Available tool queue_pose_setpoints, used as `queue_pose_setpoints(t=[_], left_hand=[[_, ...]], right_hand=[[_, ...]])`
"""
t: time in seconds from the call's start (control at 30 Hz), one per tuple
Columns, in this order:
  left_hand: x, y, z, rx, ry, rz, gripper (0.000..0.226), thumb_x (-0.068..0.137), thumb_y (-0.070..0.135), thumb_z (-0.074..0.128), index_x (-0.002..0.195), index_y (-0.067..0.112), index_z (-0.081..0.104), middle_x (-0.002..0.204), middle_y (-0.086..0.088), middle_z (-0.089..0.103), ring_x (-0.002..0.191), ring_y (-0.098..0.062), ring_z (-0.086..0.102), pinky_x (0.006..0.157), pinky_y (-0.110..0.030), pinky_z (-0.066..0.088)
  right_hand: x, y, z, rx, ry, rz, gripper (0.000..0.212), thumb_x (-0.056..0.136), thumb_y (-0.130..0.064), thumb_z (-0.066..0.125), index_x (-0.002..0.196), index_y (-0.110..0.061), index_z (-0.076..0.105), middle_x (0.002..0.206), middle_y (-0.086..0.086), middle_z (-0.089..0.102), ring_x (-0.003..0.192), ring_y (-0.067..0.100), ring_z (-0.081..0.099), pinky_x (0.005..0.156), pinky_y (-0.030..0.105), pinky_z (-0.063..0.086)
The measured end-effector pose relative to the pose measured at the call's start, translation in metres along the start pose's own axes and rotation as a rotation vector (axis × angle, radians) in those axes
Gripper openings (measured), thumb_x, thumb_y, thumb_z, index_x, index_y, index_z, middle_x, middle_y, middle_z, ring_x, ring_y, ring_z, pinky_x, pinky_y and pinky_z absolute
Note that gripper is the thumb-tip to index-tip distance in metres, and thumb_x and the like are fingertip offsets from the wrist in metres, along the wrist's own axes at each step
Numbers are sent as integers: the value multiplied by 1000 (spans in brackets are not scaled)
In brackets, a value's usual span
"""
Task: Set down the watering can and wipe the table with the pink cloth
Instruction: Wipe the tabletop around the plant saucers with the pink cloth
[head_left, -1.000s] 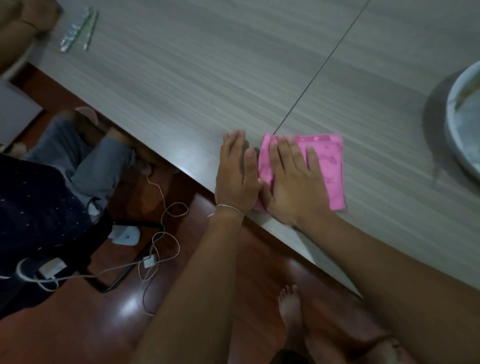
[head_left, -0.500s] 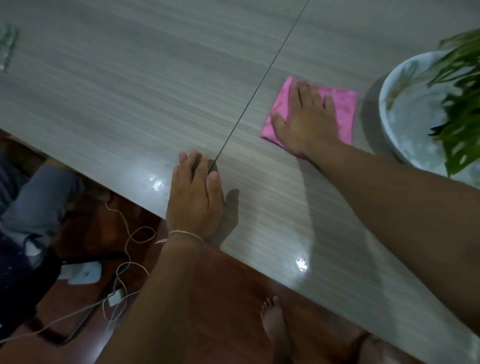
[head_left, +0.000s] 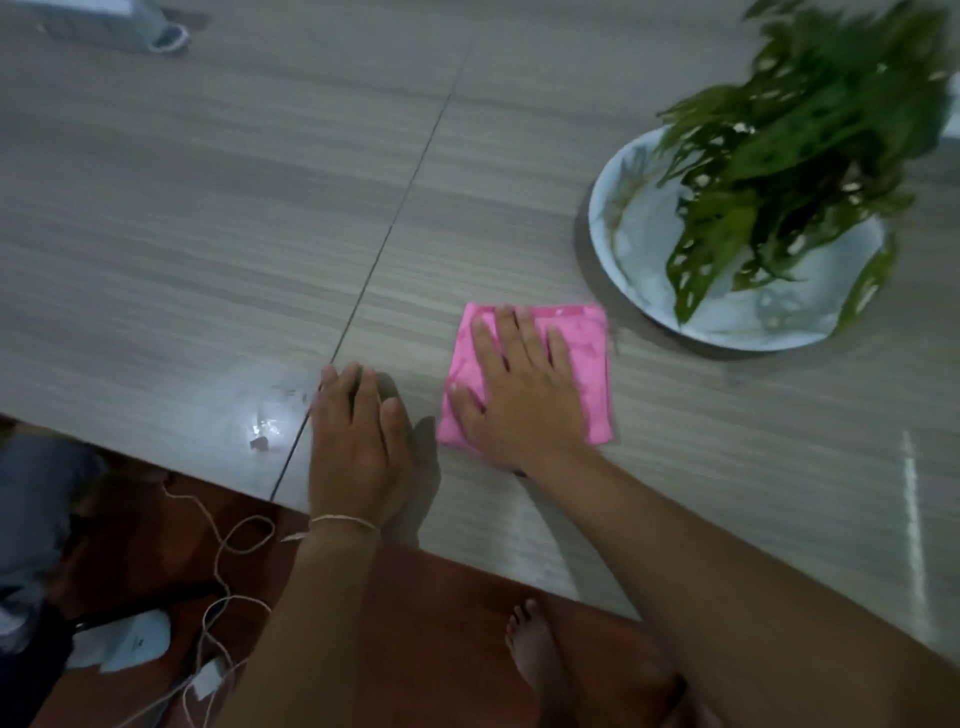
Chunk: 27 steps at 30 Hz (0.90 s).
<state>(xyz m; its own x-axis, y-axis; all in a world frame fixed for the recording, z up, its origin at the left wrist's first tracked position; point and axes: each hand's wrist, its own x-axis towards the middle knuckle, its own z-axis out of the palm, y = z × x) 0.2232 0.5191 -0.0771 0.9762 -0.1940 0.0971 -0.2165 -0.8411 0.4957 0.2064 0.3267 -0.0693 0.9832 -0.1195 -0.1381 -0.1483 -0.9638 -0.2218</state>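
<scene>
A folded pink cloth (head_left: 587, 358) lies flat on the grey wood-grain table (head_left: 208, 208), near its front edge. My right hand (head_left: 519, 384) presses down on the cloth with fingers spread, palm flat. My left hand (head_left: 358, 441) rests flat on the table edge just left of the cloth, holding nothing, beside a dark seam in the tabletop. A wet shiny patch (head_left: 265, 421) shows left of that hand. No watering can is recognisable in view.
A white bowl (head_left: 639, 218) holding a leafy green plant (head_left: 800, 135) stands right of and behind the cloth. A pale object (head_left: 104, 21) sits at the far left corner. Below the edge are red floor, white cables (head_left: 223, 561), my bare foot (head_left: 535, 649), and a seated person's leg (head_left: 31, 493).
My right hand slid the cloth away toward the bowl, then back toward the front edge. The left hand stayed flat at the table edge. The view shifted right, showing more of the plant.
</scene>
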Motion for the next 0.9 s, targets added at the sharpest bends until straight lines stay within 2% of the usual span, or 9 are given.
queue_pose_setpoints(t=[0.13, 0.23, 0.4, 0.5, 0.6, 0.7, 0.77, 0.9], left_hand=[[-18, 67, 28, -50, -76, 168, 61, 102, 38, 26, 140, -3, 49, 151, -25, 40, 148, -40, 24, 123, -47, 17], [-27, 119, 49, -59, -81, 318, 53, 101, 29, 33, 134, -7, 53, 144, -29, 48, 141, -47, 35, 118, -57, 27], [-48, 184, 91, -48, -189, 497, 59, 105, 39, 26, 141, -3, 49, 150, -26, 42, 146, -42, 29, 116, -57, 29], [-61, 209, 110, -18, -223, 562, 59, 105, 40, 29, 142, -1, 49, 150, -24, 43, 146, -39, 30, 118, -55, 27], [-77, 236, 127, 29, -253, 548, 57, 102, 39, 38, 142, -1, 49, 150, -24, 43, 146, -38, 31, 117, -54, 29], [-87, 257, 138, 49, -202, 491, 55, 96, 42, 46, 138, 6, 54, 147, -22, 45, 142, -39, 37, 115, -51, 32], [-86, 260, 138, 24, -178, 463, 53, 95, 43, 51, 135, 10, 57, 144, -19, 46, 139, -36, 41, 113, -49, 35], [-89, 265, 137, 51, -148, 456, 52, 93, 40, 58, 135, 9, 57, 145, -19, 45, 137, -35, 43, 113, -49, 35]], right_hand=[[-44, 42, 1, 27, 33, 58, 81, 97, -62, 30, 167, -22, 18, 176, 8, 14, 162, 28, 8, 130, 52, 6], [-78, 86, -4, 19, 52, 114, 81, 99, -64, 29, 167, -20, 20, 175, 9, 18, 162, 29, 12, 129, 53, 10], [-124, 177, -18, 14, 121, 240, 81, 99, -60, 38, 166, -16, 25, 171, 14, 28, 158, 32, 24, 128, 54, 16], [-147, 240, -31, 4, 151, 368, 80, 99, -58, 32, 165, -14, 25, 171, 16, 28, 158, 34, 24, 127, 55, 17], [-177, 293, -41, -24, 134, 479, 78, 102, -58, 27, 166, -13, 18, 172, 17, 22, 158, 35, 21, 128, 55, 17], [-223, 322, -44, -47, 89, 513, 79, 104, -60, 16, 167, -13, 9, 174, 16, 13, 161, 34, 13, 129, 55, 13], [-257, 322, -38, -51, 75, 532, 80, 104, -61, 13, 167, -13, 6, 175, 15, 9, 162, 34, 10, 129, 56, 12], [-301, 300, -27, -56, 42, 585, 79, 103, -55, 22, 166, -8, 14, 173, 19, 15, 160, 37, 14, 127, 59, 15]])
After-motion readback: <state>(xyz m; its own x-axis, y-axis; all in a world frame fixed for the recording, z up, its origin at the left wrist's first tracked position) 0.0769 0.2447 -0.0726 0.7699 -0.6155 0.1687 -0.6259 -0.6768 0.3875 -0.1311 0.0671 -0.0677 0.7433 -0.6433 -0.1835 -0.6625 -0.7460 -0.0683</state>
